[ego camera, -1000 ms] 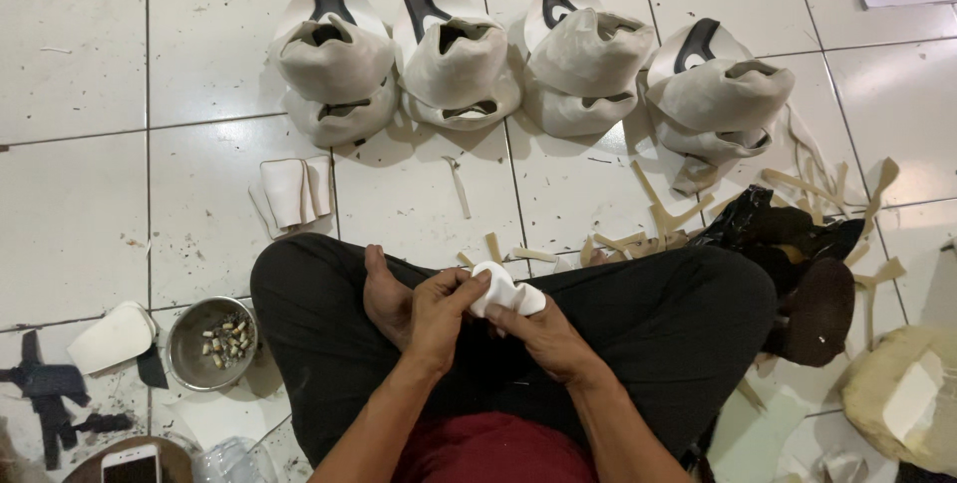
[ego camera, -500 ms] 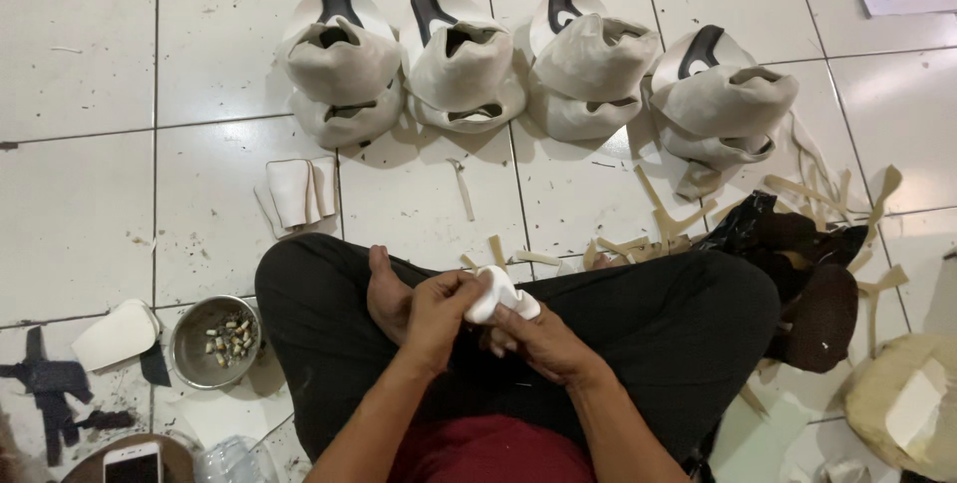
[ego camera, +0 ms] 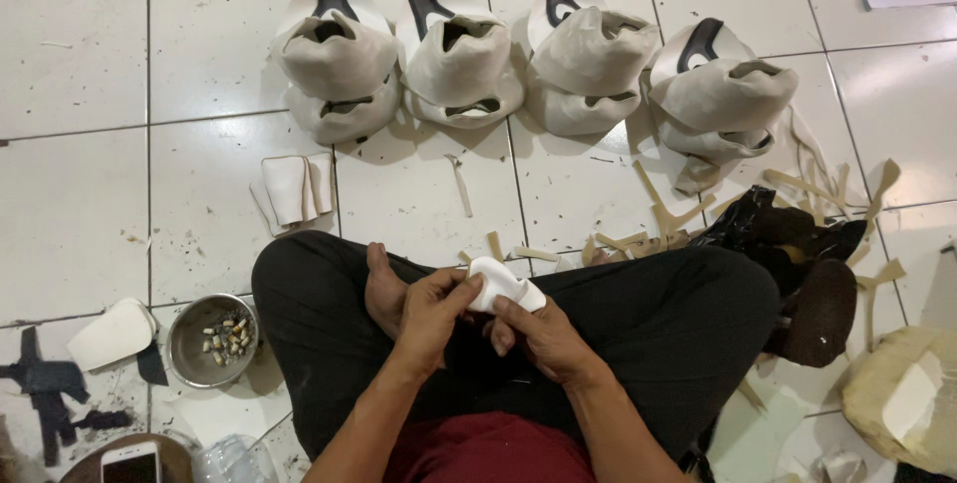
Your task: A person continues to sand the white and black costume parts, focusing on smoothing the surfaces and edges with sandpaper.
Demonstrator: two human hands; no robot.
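Observation:
I sit cross-legged on a white tiled floor in black trousers. My left hand (ego camera: 431,312) and my right hand (ego camera: 538,331) both grip a small curved white piece (ego camera: 501,284) just above my lap, with a bare foot (ego camera: 383,289) beside the left hand. Ahead of me a row of several off-white shoe uppers (ego camera: 454,54) with black insoles stands on the tiles.
A small stack of white pieces (ego camera: 290,189) lies to the front left. A metal bowl (ego camera: 204,338) with small stubs, a white pad (ego camera: 110,333), black offcuts (ego camera: 45,388) and a phone (ego camera: 132,463) sit at the left. Tan strips (ego camera: 658,219), a black bag (ego camera: 788,234) and a cream bundle (ego camera: 902,398) lie right.
My hands have turned the white piece slightly between the fingers. The view has shifted a little; nothing else has moved.

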